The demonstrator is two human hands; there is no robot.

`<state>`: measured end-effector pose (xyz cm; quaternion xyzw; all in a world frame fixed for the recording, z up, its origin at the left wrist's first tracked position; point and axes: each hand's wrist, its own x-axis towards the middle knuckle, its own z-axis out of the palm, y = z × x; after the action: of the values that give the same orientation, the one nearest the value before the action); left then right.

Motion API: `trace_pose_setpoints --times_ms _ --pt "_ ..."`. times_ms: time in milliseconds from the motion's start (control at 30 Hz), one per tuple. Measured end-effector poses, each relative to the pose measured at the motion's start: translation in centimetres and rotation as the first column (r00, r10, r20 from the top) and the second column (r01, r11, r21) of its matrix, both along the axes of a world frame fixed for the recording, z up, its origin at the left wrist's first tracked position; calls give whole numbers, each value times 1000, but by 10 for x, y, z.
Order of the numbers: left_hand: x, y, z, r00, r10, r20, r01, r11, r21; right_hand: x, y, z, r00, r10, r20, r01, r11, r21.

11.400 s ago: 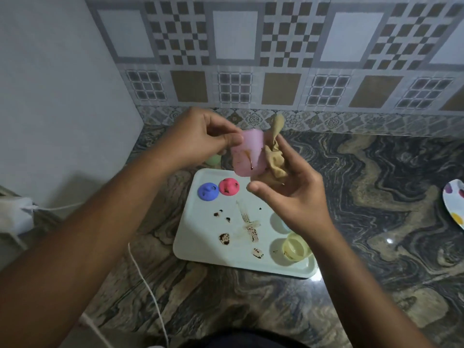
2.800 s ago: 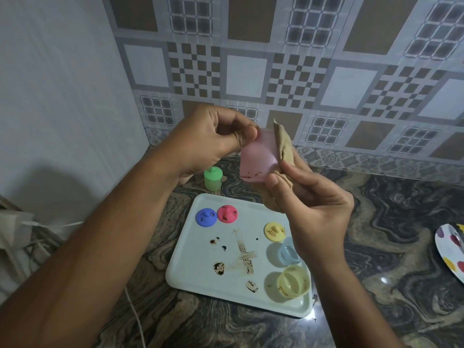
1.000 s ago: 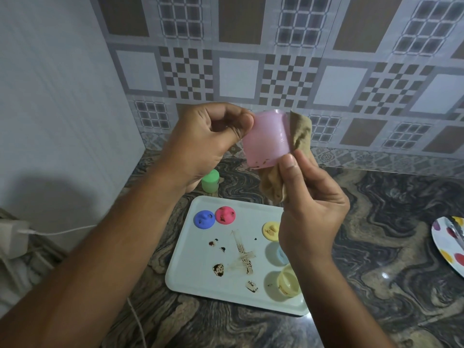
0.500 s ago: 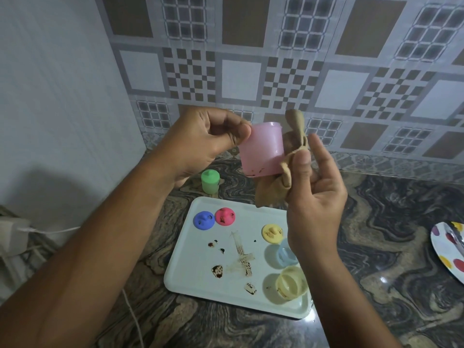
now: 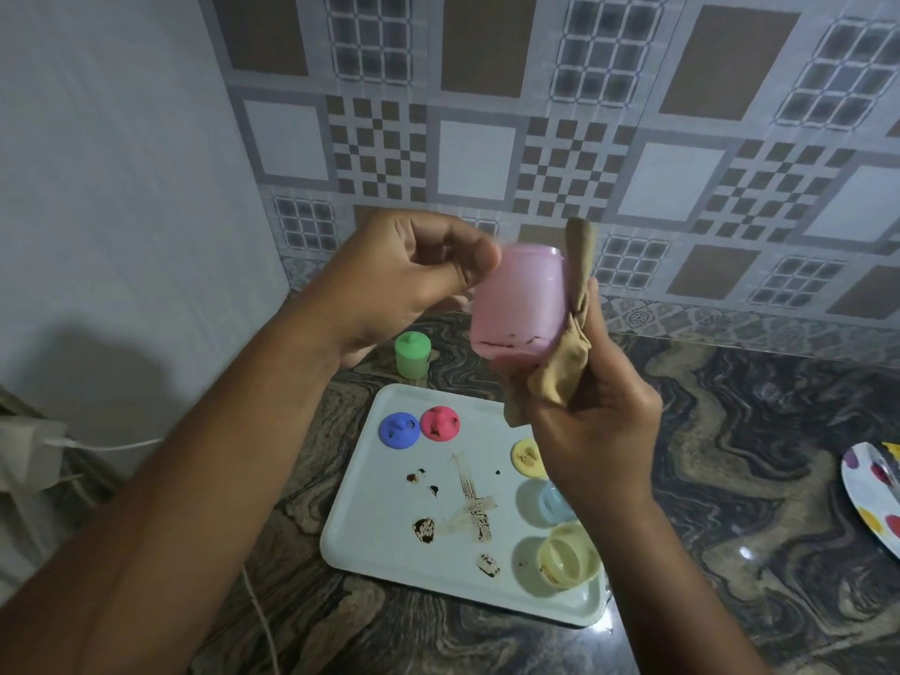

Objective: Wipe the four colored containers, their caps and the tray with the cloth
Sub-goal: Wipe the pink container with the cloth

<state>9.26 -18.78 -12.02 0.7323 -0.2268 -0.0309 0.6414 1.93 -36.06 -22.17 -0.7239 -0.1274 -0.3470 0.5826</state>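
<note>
My left hand (image 5: 399,285) holds the pink container (image 5: 518,304) up by its rim, above the tray. A thin brown smear runs along the container's lower edge. My right hand (image 5: 594,431) grips the tan cloth (image 5: 560,367) and presses it against the container's right side and bottom. Below, the pale tray (image 5: 370,528) carries brown stains, a blue cap (image 5: 399,429), a red cap (image 5: 440,423), a yellow cap (image 5: 526,457), a light blue container (image 5: 553,501) and a yellow container (image 5: 567,555). A green container (image 5: 412,355) with its cap on stands behind the tray.
The tray lies on a dark marbled counter (image 5: 730,479) against a tiled wall. A spotted plate (image 5: 874,494) sits at the right edge. A white charger with its cable (image 5: 29,455) is at the far left.
The cloth has slid from beside the pink container down to its lower right edge. My right hand closed in under the container. My left hand kept its hold.
</note>
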Motion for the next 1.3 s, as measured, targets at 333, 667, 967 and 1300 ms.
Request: trace_pose_setpoints --times_ms 333,667,967,1300 --pt "-4 -4 1 991 98 92 -107 989 104 -3 0 8 999 33 41 -25 982 -186" --pt "-3 5 3 994 -57 -96 64 996 67 -7 5 6 998 -6 67 5 1000 16" --pt "-12 -6 15 983 45 176 -70 988 139 -7 9 10 998 29 -54 -19 982 187" --pt "-2 -1 9 998 -20 67 16 998 62 -6 3 28 998 -45 54 47 998 -41"
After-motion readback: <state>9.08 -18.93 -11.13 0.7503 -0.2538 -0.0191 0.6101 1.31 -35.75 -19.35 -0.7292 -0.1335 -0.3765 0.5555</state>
